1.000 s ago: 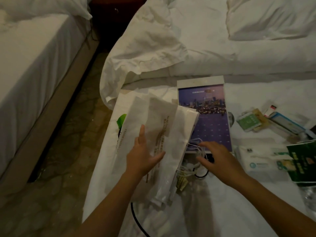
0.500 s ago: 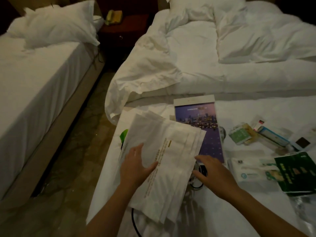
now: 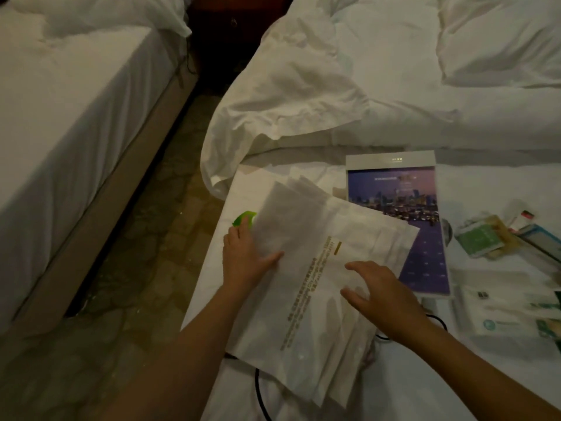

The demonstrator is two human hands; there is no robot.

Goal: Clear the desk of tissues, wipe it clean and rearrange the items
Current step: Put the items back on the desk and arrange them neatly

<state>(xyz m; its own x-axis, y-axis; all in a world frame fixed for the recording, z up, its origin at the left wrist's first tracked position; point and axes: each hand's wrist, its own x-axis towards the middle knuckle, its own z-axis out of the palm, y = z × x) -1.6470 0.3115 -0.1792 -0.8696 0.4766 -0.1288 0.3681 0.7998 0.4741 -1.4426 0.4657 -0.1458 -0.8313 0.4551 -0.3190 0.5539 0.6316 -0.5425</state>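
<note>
A stack of white paper bags (image 3: 318, 268) with gold print lies on the white-covered desk (image 3: 409, 375). My left hand (image 3: 246, 259) grips the stack's left edge, thumb on top and fingers hidden beneath. My right hand (image 3: 379, 296) rests flat on the stack's right half with fingers spread. A purple city-skyline calendar (image 3: 406, 214) lies partly under the bags' right corner. A tissue pack (image 3: 501, 317) sits at the right edge.
A green object (image 3: 243, 219) peeks out beside my left hand. A black cable (image 3: 261, 396) runs under the bags. Small packets and boxes (image 3: 485, 238) crowd the right side. A rumpled white duvet (image 3: 334, 86) lies behind; another bed (image 3: 60, 117) stands left across the floor gap.
The bag stack has been squared up and laid flatter, covering the white cables. My right hand moved from the cables onto the stack. My left hand shifted to the stack's left edge.
</note>
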